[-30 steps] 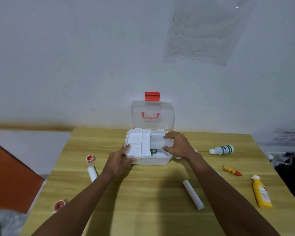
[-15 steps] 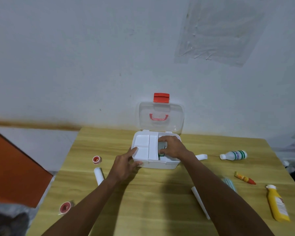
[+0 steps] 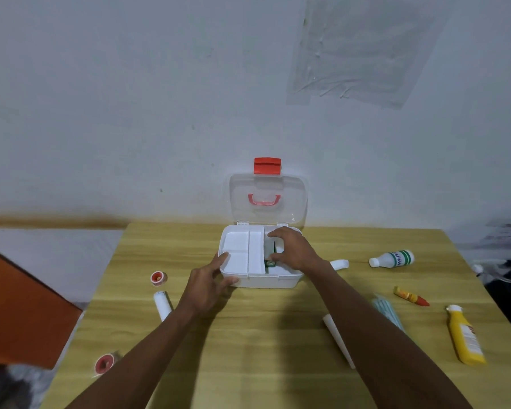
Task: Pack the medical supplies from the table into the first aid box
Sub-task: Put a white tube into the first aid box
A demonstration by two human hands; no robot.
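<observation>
The white first aid box (image 3: 260, 281) stands open at the table's far middle, its clear lid (image 3: 267, 202) with a red latch upright. A white divided tray (image 3: 239, 251) fills its left half. My left hand (image 3: 210, 283) grips the box's front left corner. My right hand (image 3: 292, 249) is inside the right half, pinching a pale translucent item (image 3: 268, 246) above something green (image 3: 270, 263). On the table lie a green-striped white bottle (image 3: 394, 258), a red and yellow tube (image 3: 410, 296), a yellow bottle (image 3: 466, 338) and a teal packet (image 3: 387, 311).
A white roll (image 3: 337, 335) lies partly under my right forearm, another white roll (image 3: 162, 302) to the left. Two red tape rolls (image 3: 159, 278) (image 3: 104, 363) sit near the left edge. A small white piece (image 3: 340, 264) lies right of the box. An orange panel (image 3: 18, 308) stands left of the table.
My right hand has lowered the pale item from above the box's right side down into it, beside the tray. My left hand has stayed at the front left corner. The camera has come closer.
</observation>
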